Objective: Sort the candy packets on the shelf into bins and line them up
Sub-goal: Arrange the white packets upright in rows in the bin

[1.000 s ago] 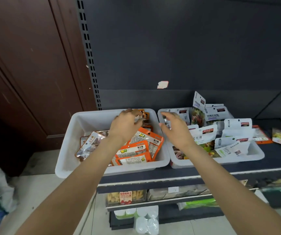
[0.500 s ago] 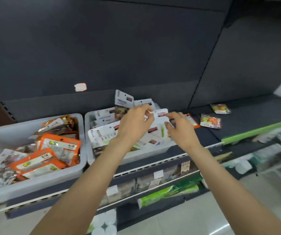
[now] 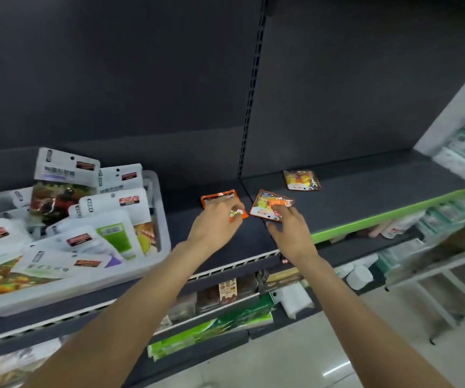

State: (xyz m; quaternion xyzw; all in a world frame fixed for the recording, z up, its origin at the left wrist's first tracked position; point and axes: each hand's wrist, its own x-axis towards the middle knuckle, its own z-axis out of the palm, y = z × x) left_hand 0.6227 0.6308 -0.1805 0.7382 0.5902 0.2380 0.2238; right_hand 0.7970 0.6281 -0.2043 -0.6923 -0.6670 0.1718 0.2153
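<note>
An orange packet (image 3: 220, 202) on the shelf (image 3: 366, 203) is pinched by the left hand (image 3: 214, 224), a second packet (image 3: 267, 205) beside it by the right hand (image 3: 288, 233); a third packet (image 3: 302, 180) lies near the back edge, and a white bin (image 3: 158, 247) of packets is set at the left end

Both bare forearms were stretched forward over the shelf's front edge. The left hand (image 3: 215, 222) was held palm down, fingers curled onto an orange packet (image 3: 218, 198). The right hand (image 3: 290, 230) was likewise curled, fingertips pressed on a second packet (image 3: 265, 206).
</note>
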